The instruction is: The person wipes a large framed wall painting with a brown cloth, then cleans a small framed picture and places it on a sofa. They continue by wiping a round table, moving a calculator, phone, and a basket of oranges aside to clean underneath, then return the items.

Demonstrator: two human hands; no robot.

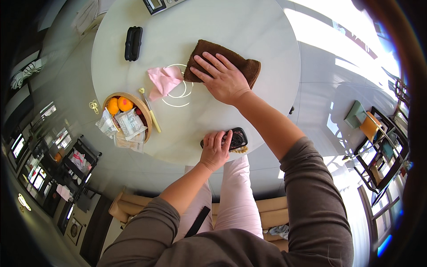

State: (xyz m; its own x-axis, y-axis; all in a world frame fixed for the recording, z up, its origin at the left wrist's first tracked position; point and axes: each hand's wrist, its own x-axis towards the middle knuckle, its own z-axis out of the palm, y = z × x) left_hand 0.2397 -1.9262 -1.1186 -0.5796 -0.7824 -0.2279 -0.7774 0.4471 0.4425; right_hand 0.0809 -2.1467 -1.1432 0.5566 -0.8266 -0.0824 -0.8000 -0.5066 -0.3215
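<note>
My right hand point(225, 78) lies flat with spread fingers on a folded brown plush cloth point(242, 65) on the round pale table point(247, 20). Near the table's front edge, my left hand point(215, 150) curls its fingers over a phone in a black case point(238, 138). Its camera side faces up, and part of it is hidden under the fingers. A string of tan beads point(241, 150) shows beside the phone. Left of the brown cloth is a crumpled pink cloth point(165, 80), next to a looped pale cord point(178, 106) that partly disappears behind both cloths.
At the table's left edge, a woven basket point(146, 111) holds oranges and wrapped packets that overhang its rim. A slim yellow-handled tool point(154, 120) lies alongside. Farther back are a black elongated case point(133, 43) and a device with a display and buttons point(161, 5), cut off by the frame.
</note>
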